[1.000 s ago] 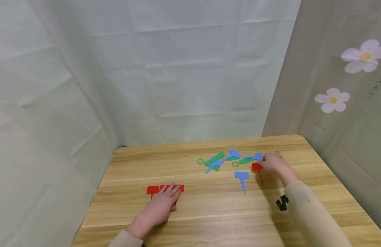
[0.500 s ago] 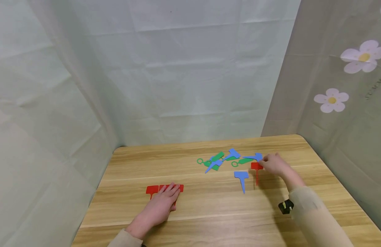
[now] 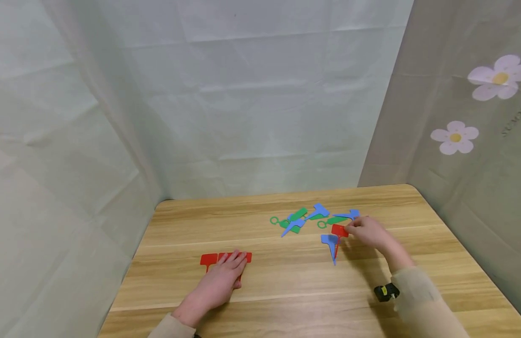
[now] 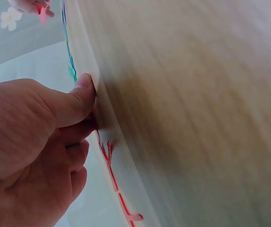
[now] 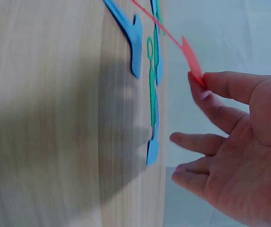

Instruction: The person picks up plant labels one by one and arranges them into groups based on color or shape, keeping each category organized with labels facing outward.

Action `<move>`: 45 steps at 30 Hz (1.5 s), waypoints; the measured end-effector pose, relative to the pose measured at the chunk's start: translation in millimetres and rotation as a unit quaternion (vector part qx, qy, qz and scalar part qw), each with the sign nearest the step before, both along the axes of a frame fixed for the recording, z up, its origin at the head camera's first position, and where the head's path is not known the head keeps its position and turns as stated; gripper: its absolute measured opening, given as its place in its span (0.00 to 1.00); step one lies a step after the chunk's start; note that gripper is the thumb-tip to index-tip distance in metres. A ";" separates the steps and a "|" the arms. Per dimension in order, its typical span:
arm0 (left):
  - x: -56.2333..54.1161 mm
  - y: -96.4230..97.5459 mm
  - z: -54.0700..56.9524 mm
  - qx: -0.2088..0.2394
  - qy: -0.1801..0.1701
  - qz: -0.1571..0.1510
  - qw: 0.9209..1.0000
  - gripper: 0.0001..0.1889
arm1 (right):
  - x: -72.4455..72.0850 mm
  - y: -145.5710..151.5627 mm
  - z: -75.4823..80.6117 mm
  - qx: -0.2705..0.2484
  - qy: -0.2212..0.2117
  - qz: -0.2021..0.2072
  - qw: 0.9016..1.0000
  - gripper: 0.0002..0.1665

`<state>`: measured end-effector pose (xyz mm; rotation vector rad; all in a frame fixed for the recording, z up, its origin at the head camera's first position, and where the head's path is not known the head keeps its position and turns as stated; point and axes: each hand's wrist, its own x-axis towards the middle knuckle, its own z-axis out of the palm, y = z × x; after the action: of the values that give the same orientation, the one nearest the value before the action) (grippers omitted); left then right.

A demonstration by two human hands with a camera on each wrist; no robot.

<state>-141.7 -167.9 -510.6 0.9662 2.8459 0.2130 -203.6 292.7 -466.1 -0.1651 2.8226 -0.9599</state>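
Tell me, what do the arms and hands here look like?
They are a person's: the left hand and right hand wear no gloves. The left sleeve and right sleeve are pale beige. A small black box with a yellow patch shows by the latter.

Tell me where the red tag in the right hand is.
The red tag is right of centre in the head view, pinched by the right hand, its stem crossing in front of the frontmost blue tag.

In front of you, a wood-grained desk (image 3: 286,300) with rounded far corners is backed by pale, creased cloth (image 3: 260,117); to your right, grey-brown cloth (image 3: 438,61) bears whitish, yellow-centred flowers (image 3: 499,78) and dark lettering (image 3: 516,117).
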 end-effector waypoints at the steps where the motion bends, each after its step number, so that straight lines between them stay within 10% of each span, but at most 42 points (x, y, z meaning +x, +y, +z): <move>1: 0.0 0.0 0.2 0.001 -0.002 0.001 1.000 0.30 | 1.0 -2.0 -0.7 -0.009 0.001 0.002 1.000 0.19; 19: -0.1 0.1 -1.0 -0.001 -0.004 0.008 1.000 0.30 | 6.3 -52.5 -5.5 -0.125 -0.013 0.023 0.992 0.12; 45: -0.7 1.3 0.4 -0.008 -0.020 0.015 1.000 0.31 | 2.9 -108.7 -16.8 -0.125 -0.001 0.044 0.991 0.09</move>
<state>-142.4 -166.6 -510.3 0.9064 2.8235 0.2081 -200.7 183.9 -482.9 -0.3131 2.6577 -1.2892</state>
